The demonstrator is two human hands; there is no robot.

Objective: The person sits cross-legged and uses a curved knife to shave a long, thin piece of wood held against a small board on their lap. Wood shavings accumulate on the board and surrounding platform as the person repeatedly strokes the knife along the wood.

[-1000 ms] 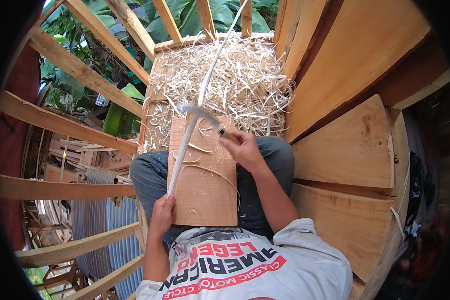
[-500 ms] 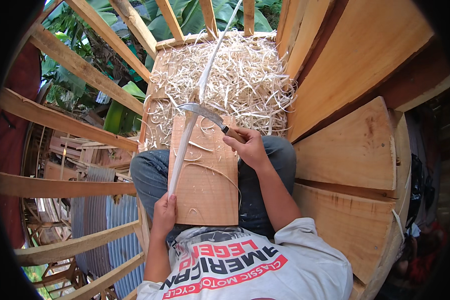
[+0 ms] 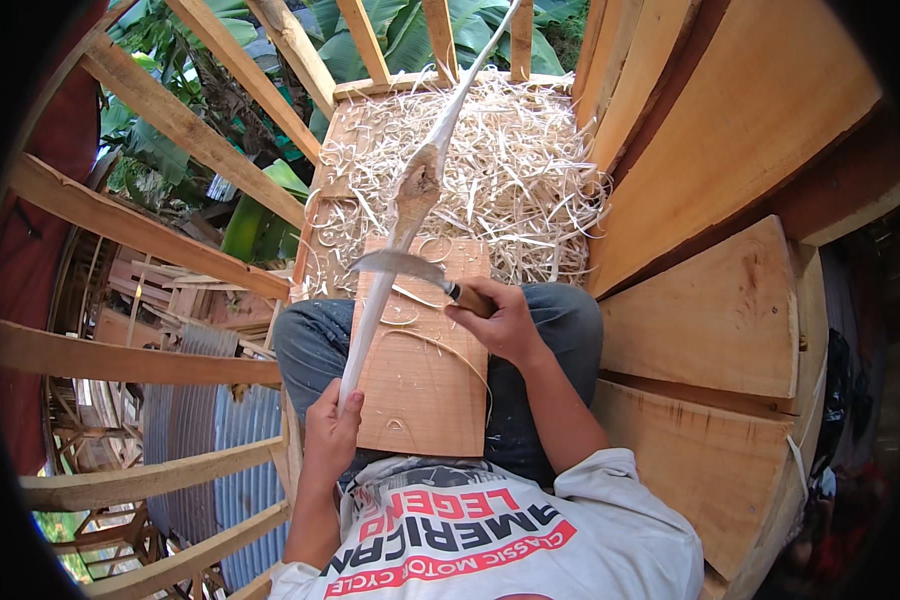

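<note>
Stick (image 3: 402,226) slants over L side of board (image 3: 425,390), past its far edge; my L hand (image 3: 332,425) grips stick's near end, R hand (image 3: 503,320) the knife (image 3: 425,269) over board. Prob. light, stiff; best held at that smooth end.

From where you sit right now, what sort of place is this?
Probably a small, partly open-air woodworking spot: curly wood shavings are heaped ahead, a curved knife crosses a pale stick, and spaced wooden rails give onto large green leaves.

You are in an open-sided woodworking spot, shown by heaped shavings (image 3: 515,180), slatted railings (image 3: 195,136) and leafy plants (image 3: 405,45) beyond.
</note>
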